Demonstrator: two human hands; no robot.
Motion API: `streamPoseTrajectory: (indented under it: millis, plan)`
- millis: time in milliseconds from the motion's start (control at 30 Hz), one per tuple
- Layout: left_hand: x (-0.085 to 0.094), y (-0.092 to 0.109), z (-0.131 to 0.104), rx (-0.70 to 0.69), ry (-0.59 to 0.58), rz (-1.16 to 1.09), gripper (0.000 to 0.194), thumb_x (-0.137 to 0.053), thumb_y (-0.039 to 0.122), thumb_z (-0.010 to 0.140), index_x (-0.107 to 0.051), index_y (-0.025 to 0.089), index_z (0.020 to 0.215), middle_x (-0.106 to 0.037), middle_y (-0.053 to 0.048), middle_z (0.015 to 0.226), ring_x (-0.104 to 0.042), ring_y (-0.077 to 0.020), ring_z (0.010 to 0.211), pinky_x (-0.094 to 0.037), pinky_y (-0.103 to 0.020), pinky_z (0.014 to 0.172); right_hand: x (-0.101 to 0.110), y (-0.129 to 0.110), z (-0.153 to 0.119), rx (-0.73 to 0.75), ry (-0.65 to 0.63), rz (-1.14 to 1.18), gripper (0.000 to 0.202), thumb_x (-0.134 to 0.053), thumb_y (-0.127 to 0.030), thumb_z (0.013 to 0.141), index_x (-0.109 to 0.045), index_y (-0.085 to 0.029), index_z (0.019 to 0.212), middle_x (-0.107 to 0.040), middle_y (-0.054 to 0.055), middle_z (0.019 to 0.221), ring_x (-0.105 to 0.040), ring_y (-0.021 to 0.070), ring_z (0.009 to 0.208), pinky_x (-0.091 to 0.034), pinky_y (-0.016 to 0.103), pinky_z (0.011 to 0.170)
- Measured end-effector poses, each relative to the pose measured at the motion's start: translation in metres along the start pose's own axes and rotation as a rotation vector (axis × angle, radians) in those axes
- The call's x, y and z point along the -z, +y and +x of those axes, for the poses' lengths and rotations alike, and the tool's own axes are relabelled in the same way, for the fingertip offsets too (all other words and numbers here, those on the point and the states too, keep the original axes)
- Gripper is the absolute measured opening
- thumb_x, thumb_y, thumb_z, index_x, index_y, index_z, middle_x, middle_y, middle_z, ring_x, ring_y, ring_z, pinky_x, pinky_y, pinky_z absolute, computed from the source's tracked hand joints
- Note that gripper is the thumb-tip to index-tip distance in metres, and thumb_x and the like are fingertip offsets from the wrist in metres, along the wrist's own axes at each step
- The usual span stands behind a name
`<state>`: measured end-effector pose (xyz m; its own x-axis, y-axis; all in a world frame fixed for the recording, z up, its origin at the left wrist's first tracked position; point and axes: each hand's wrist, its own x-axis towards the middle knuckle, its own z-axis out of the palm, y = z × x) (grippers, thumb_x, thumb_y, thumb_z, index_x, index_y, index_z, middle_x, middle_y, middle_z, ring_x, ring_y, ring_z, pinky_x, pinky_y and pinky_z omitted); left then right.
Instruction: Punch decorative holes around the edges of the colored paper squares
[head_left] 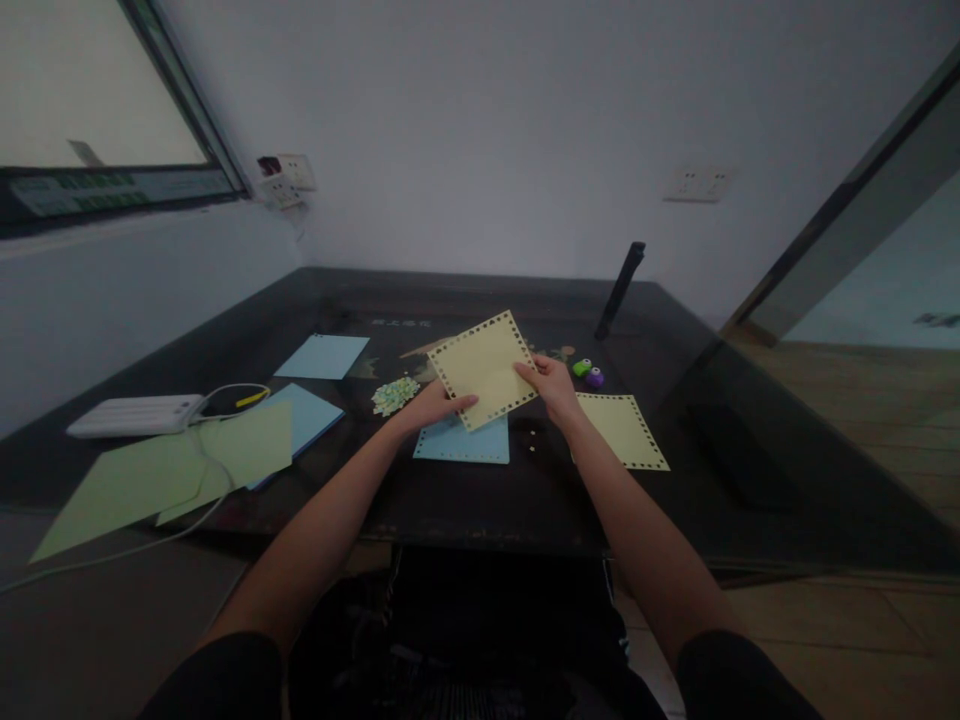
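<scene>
A yellow sheet [484,368] with small holes punched along its edges is held tilted above the table. My left hand [439,403] grips its lower left side, thumb on top. At its right edge my right hand [550,383] pinches it, thumb on the face. Below it lies a blue sheet [469,443] with punched edges, partly covered. Another yellow punched sheet [622,430] rests on the table, partly behind my right forearm. Beside my left hand is a pile of small paper cutouts [394,396]. Green [582,368] and purple [595,378] small punches sit right of my right hand.
On the dark table [495,510], a blue sheet [324,356], more blue sheets [304,415] and large green sheets [180,470] lie at left, near a white power bank [135,415] with a cable. A black upright object [621,290] stands at the back right.
</scene>
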<state>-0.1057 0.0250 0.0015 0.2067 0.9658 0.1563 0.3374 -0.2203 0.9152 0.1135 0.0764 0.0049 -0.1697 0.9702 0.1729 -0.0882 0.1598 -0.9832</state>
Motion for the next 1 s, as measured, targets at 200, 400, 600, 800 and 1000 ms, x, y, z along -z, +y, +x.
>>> streamPoseTrajectory:
  millis: [200, 400, 600, 800, 1000]
  plan:
    - [0.001, -0.001, -0.001, 0.067, -0.04, -0.007, 0.027, -0.065, 0.034, 0.072, -0.064, 0.012, 0.087, -0.068, -0.008, 0.069, -0.059, -0.0155, 0.054, -0.046, -0.026, 0.052, 0.0, 0.003, 0.003, 0.036, 0.078, -0.044, 0.046, -0.063, -0.06, 0.063, -0.067, -0.017, 0.08, -0.07, 0.005, 0.083, -0.061, 0.0202, 0.078, -0.047, 0.029, 0.067]
    - [0.001, 0.0, 0.002, 0.109, 0.0, 0.005, 0.022, -0.062, 0.035, 0.074, -0.06, 0.013, 0.077, -0.056, -0.002, 0.047, -0.05, -0.0121, 0.038, -0.035, -0.022, 0.04, 0.002, 0.006, 0.005, -0.027, 0.141, -0.052, 0.057, -0.055, -0.069, 0.065, -0.064, -0.016, 0.083, -0.069, 0.006, 0.076, -0.061, 0.018, 0.066, -0.046, 0.028, 0.056]
    - [0.014, -0.004, 0.008, 0.112, 0.134, 0.039, 0.021, -0.061, 0.033, 0.075, -0.059, 0.013, 0.071, -0.056, -0.001, 0.046, -0.047, -0.0114, 0.039, -0.034, -0.023, 0.042, 0.002, 0.01, 0.005, -0.066, 0.074, -0.054, 0.055, -0.052, -0.071, 0.068, -0.061, -0.016, 0.075, -0.065, 0.005, 0.06, -0.055, 0.0123, 0.046, -0.039, 0.023, 0.044]
    - [0.031, -0.016, 0.013, 0.097, 0.281, -0.004, 0.026, -0.062, 0.037, 0.074, -0.059, 0.012, 0.071, -0.058, -0.002, 0.047, -0.046, -0.0109, 0.041, -0.033, -0.023, 0.044, -0.004, 0.033, 0.016, -0.039, 0.006, -0.266, 0.037, -0.054, -0.054, 0.073, -0.062, -0.017, 0.075, -0.063, 0.002, 0.06, -0.056, 0.0133, 0.049, -0.041, 0.025, 0.047]
    - [0.03, -0.02, 0.014, 0.119, 0.33, -0.046, 0.028, -0.065, 0.038, 0.071, -0.061, 0.011, 0.079, -0.061, -0.002, 0.051, -0.051, -0.0128, 0.043, -0.035, -0.023, 0.044, -0.017, 0.042, 0.033, 0.113, 0.025, -0.701, 0.011, -0.062, -0.027, 0.07, -0.065, -0.019, 0.078, -0.066, 0.005, 0.079, -0.06, 0.0199, 0.078, -0.045, 0.034, 0.073]
